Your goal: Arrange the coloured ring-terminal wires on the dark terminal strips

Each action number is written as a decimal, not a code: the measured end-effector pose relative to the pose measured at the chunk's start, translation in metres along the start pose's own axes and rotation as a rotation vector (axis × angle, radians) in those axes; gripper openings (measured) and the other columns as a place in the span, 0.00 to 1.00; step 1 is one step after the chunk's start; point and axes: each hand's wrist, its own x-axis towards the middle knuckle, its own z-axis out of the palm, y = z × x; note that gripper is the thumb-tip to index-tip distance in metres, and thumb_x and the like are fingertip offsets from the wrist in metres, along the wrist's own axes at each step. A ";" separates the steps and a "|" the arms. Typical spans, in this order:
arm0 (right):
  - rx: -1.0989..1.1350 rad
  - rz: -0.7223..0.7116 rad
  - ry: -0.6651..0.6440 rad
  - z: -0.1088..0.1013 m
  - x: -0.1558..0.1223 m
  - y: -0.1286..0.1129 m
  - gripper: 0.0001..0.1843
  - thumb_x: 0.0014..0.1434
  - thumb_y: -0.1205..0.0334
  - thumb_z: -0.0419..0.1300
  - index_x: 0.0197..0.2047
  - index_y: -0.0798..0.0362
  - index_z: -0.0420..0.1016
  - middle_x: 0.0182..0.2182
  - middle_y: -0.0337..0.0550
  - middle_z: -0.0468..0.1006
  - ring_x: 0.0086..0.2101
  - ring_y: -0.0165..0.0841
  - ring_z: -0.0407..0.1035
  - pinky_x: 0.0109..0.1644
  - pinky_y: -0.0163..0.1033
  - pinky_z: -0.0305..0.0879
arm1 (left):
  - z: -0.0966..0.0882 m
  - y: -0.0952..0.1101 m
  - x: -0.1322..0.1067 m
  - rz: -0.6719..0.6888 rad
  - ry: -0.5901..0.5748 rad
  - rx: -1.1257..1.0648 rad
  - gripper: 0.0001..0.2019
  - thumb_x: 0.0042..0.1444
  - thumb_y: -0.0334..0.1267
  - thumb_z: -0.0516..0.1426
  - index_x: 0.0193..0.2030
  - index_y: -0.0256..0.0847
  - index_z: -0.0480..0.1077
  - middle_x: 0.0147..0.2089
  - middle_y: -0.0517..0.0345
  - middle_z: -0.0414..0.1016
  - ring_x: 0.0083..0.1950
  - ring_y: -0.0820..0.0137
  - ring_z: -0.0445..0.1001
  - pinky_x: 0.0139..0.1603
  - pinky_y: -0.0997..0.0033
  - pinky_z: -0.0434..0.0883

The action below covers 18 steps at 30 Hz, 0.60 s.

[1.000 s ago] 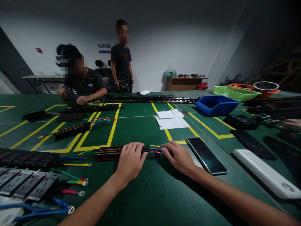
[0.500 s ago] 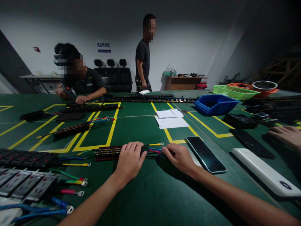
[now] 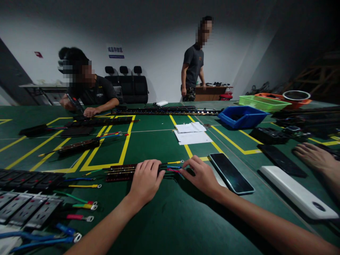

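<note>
Face down in front of me lies a power strip [image 3: 119,172], its metal strips and several wire ends showing. My left hand [image 3: 147,179] is wrapped over its right end, fingers closed on it. Coloured wires [image 3: 174,167] with ring terminals stick out beyond that hand. My right hand [image 3: 199,174] pinches at the tip of the red wire [image 3: 174,171]; its fingertips partly hide the terminal. The yellow wire [image 3: 172,162] lies loose just above, its ring bare.
A phone [image 3: 231,173], a white power bank [image 3: 297,191] and a co-worker's hand [image 3: 313,156] are to the right. More socket strips [image 3: 29,209] with wires lie at left. Papers [image 3: 191,132] and a blue bin [image 3: 241,117] sit farther back. Across the table a person [image 3: 92,92] uses a tool; another [image 3: 193,67] stands.
My right hand's fingers have shifted slightly at the wire ends; my left hand stays on the strip. The standing person has moved right. The co-worker's hand at right shows more, now farther left.
</note>
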 end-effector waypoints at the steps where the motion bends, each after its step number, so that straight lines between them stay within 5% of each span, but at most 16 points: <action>1: 0.008 -0.016 -0.014 0.000 0.000 0.000 0.13 0.67 0.51 0.59 0.37 0.49 0.78 0.34 0.41 0.74 0.30 0.32 0.69 0.35 0.38 0.61 | 0.000 0.000 0.000 0.000 0.001 0.002 0.14 0.71 0.43 0.50 0.56 0.41 0.71 0.55 0.49 0.77 0.57 0.56 0.73 0.57 0.50 0.69; 5: 0.032 -0.047 -0.005 -0.003 0.000 -0.002 0.20 0.71 0.52 0.54 0.30 0.50 0.78 0.29 0.42 0.73 0.29 0.33 0.69 0.34 0.38 0.60 | 0.000 0.000 0.000 -0.007 -0.007 -0.005 0.15 0.72 0.43 0.49 0.56 0.41 0.70 0.55 0.49 0.77 0.57 0.56 0.73 0.58 0.49 0.69; 12: 0.047 0.016 0.057 -0.006 0.001 -0.005 0.20 0.73 0.51 0.50 0.53 0.51 0.78 0.37 0.45 0.77 0.32 0.34 0.72 0.37 0.39 0.65 | 0.001 -0.001 0.000 -0.009 -0.003 -0.004 0.15 0.71 0.43 0.50 0.55 0.41 0.71 0.55 0.49 0.77 0.57 0.56 0.73 0.57 0.49 0.69; 18: 0.001 0.041 -0.048 -0.006 0.002 -0.006 0.20 0.73 0.51 0.48 0.52 0.49 0.79 0.40 0.45 0.79 0.39 0.37 0.75 0.41 0.40 0.66 | 0.000 0.000 0.000 -0.003 0.004 -0.006 0.14 0.71 0.43 0.49 0.55 0.41 0.71 0.54 0.49 0.77 0.56 0.56 0.74 0.56 0.49 0.69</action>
